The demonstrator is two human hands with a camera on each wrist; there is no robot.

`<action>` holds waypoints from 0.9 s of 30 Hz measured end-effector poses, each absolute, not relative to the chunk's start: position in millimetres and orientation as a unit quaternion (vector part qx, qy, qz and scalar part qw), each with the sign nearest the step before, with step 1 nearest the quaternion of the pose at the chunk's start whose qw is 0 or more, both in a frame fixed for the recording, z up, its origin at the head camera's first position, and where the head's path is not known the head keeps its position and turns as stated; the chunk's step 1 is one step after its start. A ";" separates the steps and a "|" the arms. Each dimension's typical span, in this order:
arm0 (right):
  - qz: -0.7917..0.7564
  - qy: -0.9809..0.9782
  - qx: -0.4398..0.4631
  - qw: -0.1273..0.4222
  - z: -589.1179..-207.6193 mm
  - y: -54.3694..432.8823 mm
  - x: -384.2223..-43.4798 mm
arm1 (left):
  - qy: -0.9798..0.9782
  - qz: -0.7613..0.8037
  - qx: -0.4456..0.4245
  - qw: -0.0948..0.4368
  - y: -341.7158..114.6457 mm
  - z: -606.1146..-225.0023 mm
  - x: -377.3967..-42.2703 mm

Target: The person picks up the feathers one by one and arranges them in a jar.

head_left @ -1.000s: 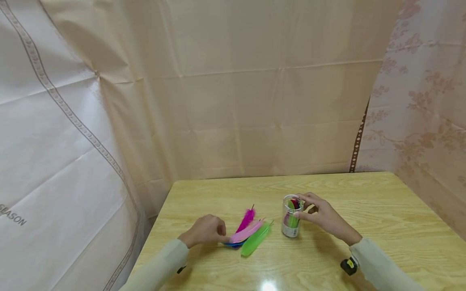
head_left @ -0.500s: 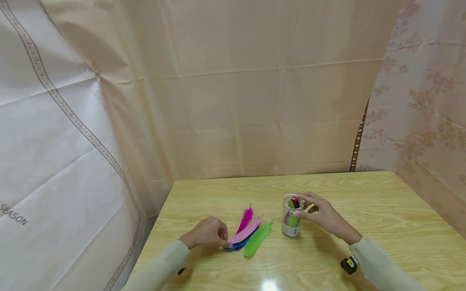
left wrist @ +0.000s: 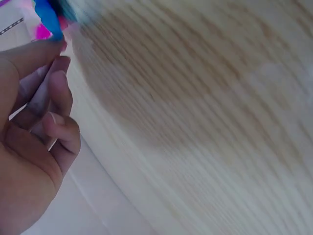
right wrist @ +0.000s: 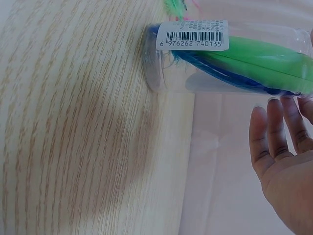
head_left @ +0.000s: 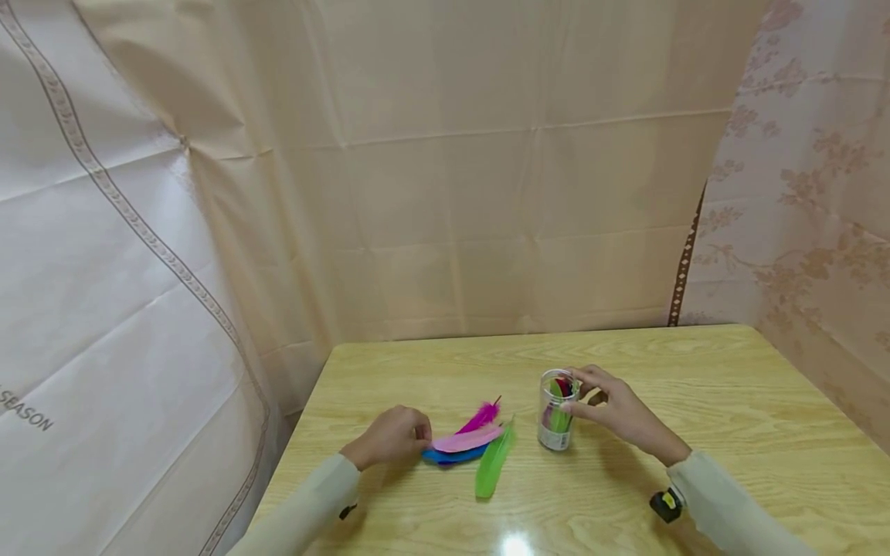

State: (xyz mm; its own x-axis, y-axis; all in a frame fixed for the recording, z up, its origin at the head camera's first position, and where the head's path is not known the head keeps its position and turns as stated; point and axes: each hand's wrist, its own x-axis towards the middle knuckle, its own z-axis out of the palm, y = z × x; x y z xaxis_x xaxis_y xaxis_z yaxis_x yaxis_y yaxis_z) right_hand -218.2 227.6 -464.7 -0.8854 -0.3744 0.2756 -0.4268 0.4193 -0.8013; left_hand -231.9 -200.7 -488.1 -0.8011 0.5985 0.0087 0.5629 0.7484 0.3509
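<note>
A small fan of feathers lies on the table: a magenta feather (head_left: 480,417), a pink feather (head_left: 467,439), a blue feather (head_left: 455,455) and a green feather (head_left: 494,465) angled toward the front. At the left ends of the pink and blue ones, my left hand (head_left: 392,436) pinches feathers between thumb and forefinger; exactly which is hard to tell. The blue feather (left wrist: 47,18) meets those fingertips in the left wrist view. Upright to the right stands a clear jar (head_left: 554,436) with more feathers inside, green and dark blue (right wrist: 264,61). My right hand (head_left: 615,409) grips it near the rim.
The light wood table (head_left: 626,494) has its back edge near a beige cloth hanging (head_left: 487,232). White cloth (head_left: 104,309) hangs at the left and a floral cloth (head_left: 820,232) at the right. A barcode label (right wrist: 193,35) is on the jar.
My left hand has shifted slightly up and left, and the pink, blue and magenta feathers have swung flatter with it. The green feather has turned more upright. My right hand and the jar have stayed put.
</note>
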 end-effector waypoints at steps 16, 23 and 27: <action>0.486 -0.841 0.236 0.022 -465.4 228.6 -219.3 | 0.955 0.201 0.217 0.011 -198.3 -489.0 -237.5; 0.485 -0.842 0.236 0.023 -464.7 228.5 -218.7 | 0.954 0.203 0.213 0.053 -194.7 -495.2 -239.3; 0.486 -0.841 0.235 0.021 -463.8 228.3 -217.4 | 0.947 0.229 0.221 0.048 -194.4 -498.5 -241.3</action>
